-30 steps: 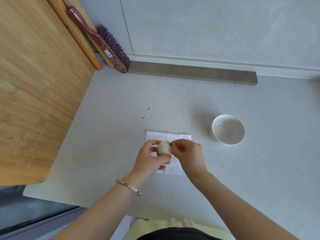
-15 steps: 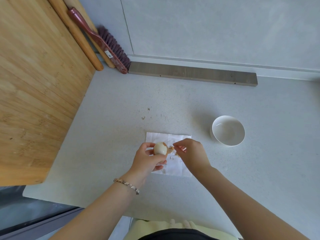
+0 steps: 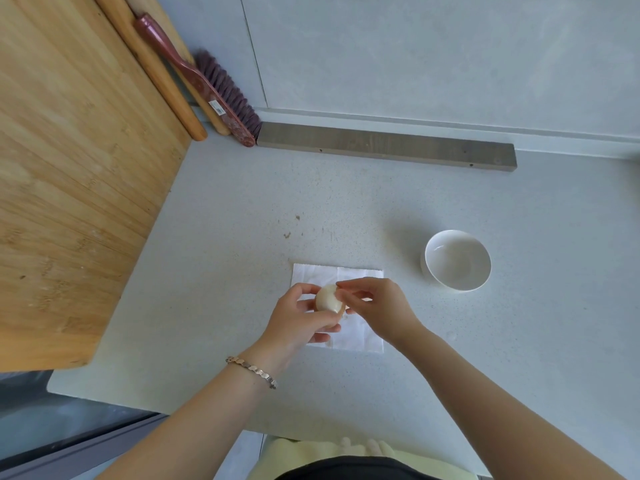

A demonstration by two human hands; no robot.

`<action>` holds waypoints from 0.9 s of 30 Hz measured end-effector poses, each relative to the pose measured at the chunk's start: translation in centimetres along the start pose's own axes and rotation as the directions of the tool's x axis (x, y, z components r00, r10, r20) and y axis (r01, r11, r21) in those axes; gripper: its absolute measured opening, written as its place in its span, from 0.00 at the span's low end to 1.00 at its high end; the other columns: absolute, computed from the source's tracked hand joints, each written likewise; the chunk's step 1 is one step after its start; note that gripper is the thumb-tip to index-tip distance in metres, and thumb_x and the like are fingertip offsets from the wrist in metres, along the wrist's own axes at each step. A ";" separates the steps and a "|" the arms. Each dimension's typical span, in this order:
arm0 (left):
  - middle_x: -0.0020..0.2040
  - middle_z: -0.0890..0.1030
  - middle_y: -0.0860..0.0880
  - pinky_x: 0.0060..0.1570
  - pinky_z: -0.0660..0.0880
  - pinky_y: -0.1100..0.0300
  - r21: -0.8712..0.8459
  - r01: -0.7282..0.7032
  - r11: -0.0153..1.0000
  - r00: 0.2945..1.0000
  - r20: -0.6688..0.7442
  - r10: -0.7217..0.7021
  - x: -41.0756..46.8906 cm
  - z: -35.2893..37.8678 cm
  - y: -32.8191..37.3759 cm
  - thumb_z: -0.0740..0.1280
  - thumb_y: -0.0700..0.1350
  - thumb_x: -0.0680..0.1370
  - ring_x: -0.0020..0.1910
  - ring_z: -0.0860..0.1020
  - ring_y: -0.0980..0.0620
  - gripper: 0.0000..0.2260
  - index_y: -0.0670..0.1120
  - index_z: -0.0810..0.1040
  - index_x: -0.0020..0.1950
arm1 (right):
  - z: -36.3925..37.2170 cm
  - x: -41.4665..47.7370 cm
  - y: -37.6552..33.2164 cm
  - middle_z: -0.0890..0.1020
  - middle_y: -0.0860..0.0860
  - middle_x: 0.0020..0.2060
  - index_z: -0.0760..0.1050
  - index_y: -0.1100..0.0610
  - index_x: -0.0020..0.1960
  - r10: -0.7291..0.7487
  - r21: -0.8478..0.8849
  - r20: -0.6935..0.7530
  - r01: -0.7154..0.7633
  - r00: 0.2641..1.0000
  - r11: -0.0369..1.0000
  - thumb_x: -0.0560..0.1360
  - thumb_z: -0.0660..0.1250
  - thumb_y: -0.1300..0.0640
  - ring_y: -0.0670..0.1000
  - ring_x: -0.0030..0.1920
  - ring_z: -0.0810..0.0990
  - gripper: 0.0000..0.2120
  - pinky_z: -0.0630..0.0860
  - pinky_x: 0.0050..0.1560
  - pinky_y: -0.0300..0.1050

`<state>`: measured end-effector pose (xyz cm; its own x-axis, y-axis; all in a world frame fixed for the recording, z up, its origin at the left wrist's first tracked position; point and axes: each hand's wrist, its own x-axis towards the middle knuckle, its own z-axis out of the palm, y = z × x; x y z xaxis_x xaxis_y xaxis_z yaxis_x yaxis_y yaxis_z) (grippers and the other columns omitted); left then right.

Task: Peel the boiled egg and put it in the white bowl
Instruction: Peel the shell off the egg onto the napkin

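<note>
The boiled egg [image 3: 327, 298] shows mostly bare white, with a scrap of brown shell at its lower right. My left hand [image 3: 300, 320] grips it from the left and below, above a white paper napkin [image 3: 356, 332] on the grey counter. My right hand [image 3: 379, 308] comes in from the right, its fingertips pinched on the egg's top right side. The white bowl [image 3: 458, 260] stands empty on the counter, to the right of and slightly behind the hands.
A large bamboo board [image 3: 69, 161] covers the left side. A reddish hand brush [image 3: 204, 83] and wooden handles lean in the back left corner. A grey wooden bar [image 3: 386, 146] lies along the back wall. A few small crumbs [image 3: 287, 234] lie behind the napkin.
My right hand drew a shell piece away to the right half a second ago and has come back onto the egg. More white shows on the egg than one second ago.
</note>
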<state>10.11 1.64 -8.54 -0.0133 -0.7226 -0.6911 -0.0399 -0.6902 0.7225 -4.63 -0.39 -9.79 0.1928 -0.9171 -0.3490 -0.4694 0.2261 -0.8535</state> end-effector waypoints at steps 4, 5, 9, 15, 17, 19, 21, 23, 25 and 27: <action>0.48 0.82 0.47 0.34 0.79 0.62 0.021 0.008 1.000 1.000 0.014 -0.008 -0.2 0.3 -0.1 0.71 0.37 0.70 0.36 0.84 0.51 0.15 0.49 0.73 0.52 | 0.6 -0.5 0.3 0.84 0.55 0.41 0.81 0.61 0.45 -0.083 -0.114 -0.057 0.077 0.995 0.991 0.75 0.63 0.58 0.52 0.40 0.81 0.09 0.79 0.47 0.48; 0.50 0.82 0.47 0.34 0.79 0.62 0.031 0.004 1.000 1.000 0.015 -0.004 -0.2 0.4 -0.2 0.71 0.36 0.70 0.37 0.84 0.51 0.15 0.50 0.73 0.51 | 0.7 -0.6 0.4 0.84 0.58 0.39 0.80 0.63 0.43 -0.088 -0.112 -0.083 0.078 0.993 0.991 0.75 0.63 0.59 0.56 0.40 0.81 0.10 0.78 0.46 0.52; 0.54 0.80 0.46 0.36 0.79 0.62 0.022 -0.017 1.000 0.999 0.029 0.017 -0.3 0.2 -0.3 0.71 0.36 0.70 0.42 0.85 0.48 0.16 0.51 0.73 0.52 | 0.7 -0.2 0.6 0.83 0.61 0.35 0.79 0.65 0.39 -0.011 -0.021 -0.176 0.008 0.984 1.000 0.73 0.64 0.61 0.58 0.36 0.81 0.09 0.78 0.43 0.52; 0.52 0.79 0.44 0.34 0.77 0.61 -0.217 0.062 0.974 0.998 0.034 -0.056 0.2 -0.5 -0.5 0.68 0.31 0.71 0.44 0.84 0.45 0.17 0.48 0.72 0.55 | 0.9 0.7 2.2 0.82 0.56 0.41 0.81 0.58 0.44 0.046 -0.377 -0.136 -0.095 0.990 0.921 0.73 0.66 0.54 0.54 0.40 0.79 0.09 0.77 0.41 0.48; 0.51 0.79 0.44 0.32 0.75 0.61 -0.320 0.109 0.941 0.993 0.073 -0.090 0.3 -0.7 -0.5 0.65 0.29 0.72 0.44 0.83 0.44 0.17 0.47 0.72 0.56 | 1.0 0.7 2.2 0.81 0.54 0.43 0.81 0.58 0.44 0.069 -0.422 -0.133 -0.119 0.989 0.899 0.72 0.67 0.54 0.53 0.42 0.79 0.08 0.75 0.41 0.44; 0.51 0.78 0.44 0.30 0.73 0.63 -0.387 0.139 0.912 0.988 0.116 -0.101 0.3 -0.8 -0.6 0.65 0.29 0.73 0.44 0.82 0.45 0.17 0.45 0.72 0.57 | 1.2 0.8 2.0 0.82 0.54 0.43 0.80 0.58 0.45 0.081 -0.399 -0.122 -0.124 0.989 0.909 0.72 0.67 0.57 0.53 0.44 0.80 0.06 0.76 0.44 0.44; 0.51 0.78 0.44 0.28 0.72 0.64 -0.403 0.133 0.906 0.988 0.123 -0.090 0.4 -0.8 -0.8 0.66 0.31 0.73 0.44 0.82 0.45 0.16 0.46 0.72 0.56 | 1.4 0.8 1.7 0.83 0.54 0.48 0.80 0.58 0.49 0.066 -0.376 -0.055 -0.082 0.996 0.923 0.74 0.62 0.61 0.54 0.48 0.81 0.09 0.76 0.49 0.44; 0.52 0.78 0.45 0.29 0.73 0.63 -0.380 0.106 0.919 0.993 0.096 -0.075 0.6 -0.6 -1.1 0.69 0.33 0.72 0.44 0.82 0.45 0.16 0.47 0.72 0.54 | 1.3 0.7 1.3 0.82 0.53 0.54 0.79 0.56 0.54 0.053 -0.355 0.011 -0.045 0.999 0.934 0.75 0.60 0.61 0.51 0.51 0.80 0.12 0.75 0.54 0.43; 0.56 0.78 0.45 0.33 0.74 0.61 -0.316 0.064 0.947 0.997 0.054 -0.049 0.8 -0.5 -1.4 0.72 0.34 0.69 0.47 0.83 0.43 0.17 0.49 0.73 0.53 | 0.9 0.7 1.0 0.84 0.52 0.50 0.80 0.57 0.51 0.045 -0.318 -0.002 -0.043 0.999 0.947 0.74 0.64 0.57 0.47 0.46 0.80 0.09 0.75 0.52 0.40; 0.59 0.78 0.46 0.36 0.75 0.59 -0.241 0.020 0.970 1.000 0.014 -0.017 0.9 -0.5 -1.6 0.75 0.35 0.67 0.51 0.82 0.42 0.20 0.50 0.74 0.53 | 0.4 0.6 0.6 0.84 0.49 0.40 0.80 0.58 0.43 0.035 -0.246 -0.073 -0.052 0.997 0.968 0.71 0.68 0.55 0.43 0.38 0.78 0.06 0.74 0.45 0.38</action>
<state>10.64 2.07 -10.26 -0.0270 -0.7103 -0.7034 0.2020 -0.6930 0.6920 -4.43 -0.71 -10.68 0.1129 -0.9300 -0.3498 -0.6767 0.1858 -0.7124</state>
